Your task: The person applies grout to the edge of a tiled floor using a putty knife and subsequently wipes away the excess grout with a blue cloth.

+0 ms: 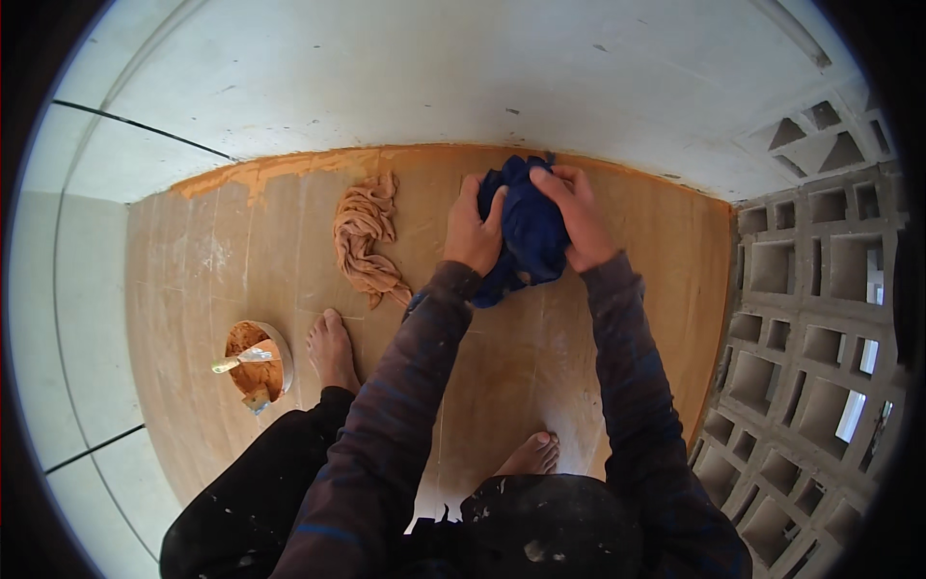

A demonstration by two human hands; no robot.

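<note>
A crumpled dark blue cloth (pixel 526 232) is bunched between my two hands above the tan floor (pixel 511 376). My left hand (pixel 473 232) grips its left side with the thumb pressed in, and my right hand (pixel 579 207) holds its upper right, fingers curled round it. A twisted beige cloth (pixel 365 232) lies on the floor to the left of them. Further down-left, a round tub (pixel 268 386) holds orange paste, with a putty knife (pixel 236 359) lying across it.
My bare feet (pixel 333 352) stand on the floor at either side. A white wall (pixel 434 77) runs along the far edge, with orange paste along its foot (pixel 251 176). Pale panels (pixel 77 289) line the left; a pierced concrete block wall (pixel 810 347) rises on the right.
</note>
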